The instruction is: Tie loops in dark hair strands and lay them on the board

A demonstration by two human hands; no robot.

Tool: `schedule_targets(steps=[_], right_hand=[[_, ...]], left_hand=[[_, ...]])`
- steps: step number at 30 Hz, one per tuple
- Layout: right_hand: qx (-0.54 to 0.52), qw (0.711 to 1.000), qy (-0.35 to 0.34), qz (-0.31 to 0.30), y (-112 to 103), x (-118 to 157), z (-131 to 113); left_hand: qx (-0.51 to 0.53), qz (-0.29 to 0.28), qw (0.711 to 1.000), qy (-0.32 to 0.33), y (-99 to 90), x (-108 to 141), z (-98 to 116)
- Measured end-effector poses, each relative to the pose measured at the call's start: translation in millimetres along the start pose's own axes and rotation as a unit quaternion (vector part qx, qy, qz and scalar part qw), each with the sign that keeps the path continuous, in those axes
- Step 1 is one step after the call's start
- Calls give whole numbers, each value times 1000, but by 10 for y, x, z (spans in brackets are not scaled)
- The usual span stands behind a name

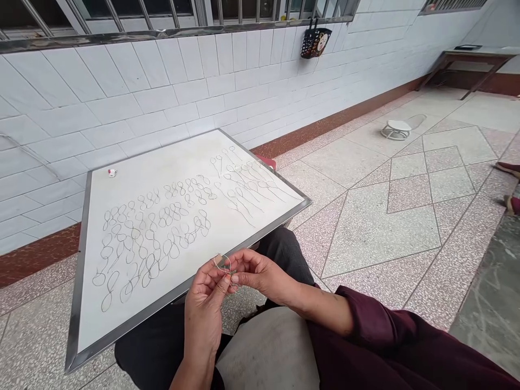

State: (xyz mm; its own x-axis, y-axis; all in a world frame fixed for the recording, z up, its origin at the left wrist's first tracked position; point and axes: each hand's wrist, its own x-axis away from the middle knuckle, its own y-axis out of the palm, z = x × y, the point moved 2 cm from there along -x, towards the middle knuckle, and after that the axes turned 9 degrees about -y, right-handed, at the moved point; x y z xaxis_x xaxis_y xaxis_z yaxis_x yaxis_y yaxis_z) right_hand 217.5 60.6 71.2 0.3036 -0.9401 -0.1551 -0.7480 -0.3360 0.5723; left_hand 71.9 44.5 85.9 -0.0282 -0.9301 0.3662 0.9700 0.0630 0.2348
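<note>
My left hand (206,306) and my right hand (262,275) meet at the table's near edge, thumbs and fingertips pinched close together. Between them is a thin wire or cord bent into a small loop (229,265); its material is hard to tell. A tan wrap (218,258) shows near the left index fingertip. On the white table (162,157) beyond lie many thin strands twisted into figure-eight loops (174,248), set out in rough rows. Farther right lie several strands with one loop and long loose tails (244,208).
A small white and red object (112,173) sits at the table's far left. A black basket (314,43) hangs on the tiled wall. A low white stool (396,129) stands on the floor, and a wooden table (479,53) is at the far right. Another person's shoes (508,169) show at the right edge.
</note>
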Motion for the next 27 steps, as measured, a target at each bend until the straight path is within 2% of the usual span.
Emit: schedule_targets(steps=[4, 11, 19, 21, 23, 25, 27], right_hand=[[31, 999, -5, 35, -29, -11, 23], [38, 990, -49, 130, -86, -55, -14], [7, 973, -68, 219, -83, -176, -111], [12, 971, -85, 225, -88, -208, -106], [23, 971, -96, 218, -98, -224, -90], [41, 974, -99, 199, -103, -220, -72], [56, 979, -93, 173, -92, -201, -58]], left_hand=[[13, 16, 1000, 3, 3, -7, -19], [44, 1, 999, 29, -41, 50, -72], [-46, 78, 993, 80, -169, 157, -247], [-80, 74, 991, 83, -154, 190, -280], [-113, 47, 990, 70, -129, 214, -293], [-130, 7, 990, 48, -113, 213, -277], [-120, 4, 992, 34, -122, 177, -222]])
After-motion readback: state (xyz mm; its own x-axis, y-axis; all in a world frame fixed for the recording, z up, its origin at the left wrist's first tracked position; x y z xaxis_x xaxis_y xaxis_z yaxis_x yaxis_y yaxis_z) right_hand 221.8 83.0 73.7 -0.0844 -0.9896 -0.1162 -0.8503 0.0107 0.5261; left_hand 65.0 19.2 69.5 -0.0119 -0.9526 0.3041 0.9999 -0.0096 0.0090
